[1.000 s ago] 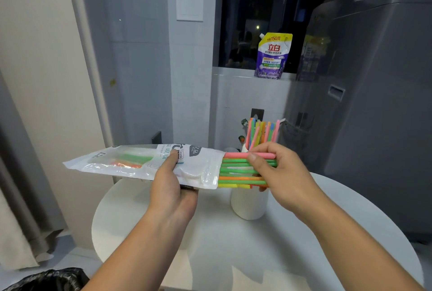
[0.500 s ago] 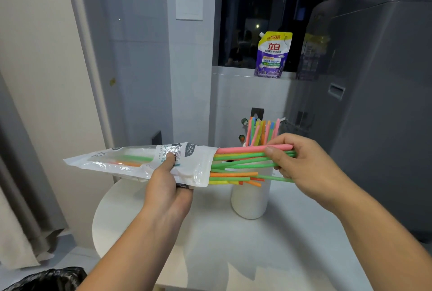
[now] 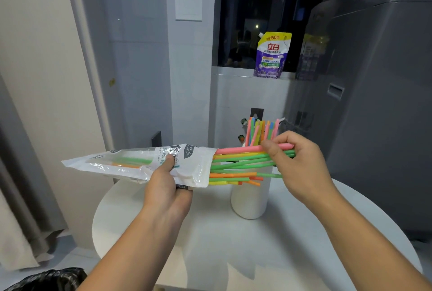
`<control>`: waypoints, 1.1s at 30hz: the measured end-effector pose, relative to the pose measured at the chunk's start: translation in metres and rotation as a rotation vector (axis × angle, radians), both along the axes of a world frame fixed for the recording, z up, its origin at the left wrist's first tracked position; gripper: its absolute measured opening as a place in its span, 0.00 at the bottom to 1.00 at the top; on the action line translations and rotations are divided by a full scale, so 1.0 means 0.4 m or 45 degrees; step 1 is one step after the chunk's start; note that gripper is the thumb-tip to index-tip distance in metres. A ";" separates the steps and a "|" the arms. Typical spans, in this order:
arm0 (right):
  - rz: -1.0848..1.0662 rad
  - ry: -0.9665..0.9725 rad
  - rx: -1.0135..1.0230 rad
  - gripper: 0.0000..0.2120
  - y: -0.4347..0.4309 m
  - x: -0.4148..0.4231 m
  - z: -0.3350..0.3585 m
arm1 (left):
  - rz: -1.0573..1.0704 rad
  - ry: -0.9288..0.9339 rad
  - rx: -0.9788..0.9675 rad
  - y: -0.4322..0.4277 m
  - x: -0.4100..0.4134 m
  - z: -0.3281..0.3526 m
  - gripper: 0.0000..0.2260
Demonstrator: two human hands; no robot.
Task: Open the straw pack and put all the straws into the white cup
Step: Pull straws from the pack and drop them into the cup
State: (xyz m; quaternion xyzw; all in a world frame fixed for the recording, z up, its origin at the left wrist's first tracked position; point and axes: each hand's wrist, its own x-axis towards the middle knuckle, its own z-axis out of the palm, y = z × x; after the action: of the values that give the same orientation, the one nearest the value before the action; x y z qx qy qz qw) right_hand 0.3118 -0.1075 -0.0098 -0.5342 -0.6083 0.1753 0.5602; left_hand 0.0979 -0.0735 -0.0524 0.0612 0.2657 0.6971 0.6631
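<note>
My left hand (image 3: 167,188) grips the middle of the clear-and-white straw pack (image 3: 131,163), held level above the table with its open end to the right. Several coloured straws (image 3: 240,162) stick out of that end: pink, green, yellow, orange. My right hand (image 3: 298,162) pinches the far ends of the upper pink and green straws. The lower orange and yellow ones hang loose. Behind and below them stands the white cup (image 3: 250,197), upright, with several straws (image 3: 259,130) standing in it.
The round white table (image 3: 233,244) carries the cup. A grey appliance (image 3: 374,103) stands close on the right. A purple refill pouch (image 3: 272,56) leans on the window ledge. A black bin bag (image 3: 46,279) sits at the bottom left, a curtain (image 3: 18,174) beside it.
My right hand has pulled a bunch of straws to the right, further out of the pack. The pack and my left hand have stayed nearly still.
</note>
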 end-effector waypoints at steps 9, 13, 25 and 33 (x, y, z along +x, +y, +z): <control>0.027 0.073 -0.223 0.13 -0.017 0.012 0.009 | 0.033 0.006 -0.021 0.002 0.000 0.003 0.15; 0.029 0.062 -0.344 0.14 -0.024 0.007 0.005 | 0.075 -0.018 -0.034 0.006 -0.011 0.006 0.16; 0.002 0.453 -0.340 0.23 -0.014 -0.024 -0.017 | 0.120 -0.029 0.022 0.001 -0.006 0.012 0.16; 0.070 0.448 -0.381 0.17 -0.015 -0.004 -0.003 | 0.105 -0.017 0.051 0.002 -0.002 0.009 0.14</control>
State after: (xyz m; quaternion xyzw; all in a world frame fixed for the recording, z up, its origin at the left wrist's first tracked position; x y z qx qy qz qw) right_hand 0.3101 -0.1137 -0.0112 -0.5558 -0.4829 0.3692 0.5671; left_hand 0.0972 -0.0726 -0.0487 0.0587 0.2494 0.7295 0.6342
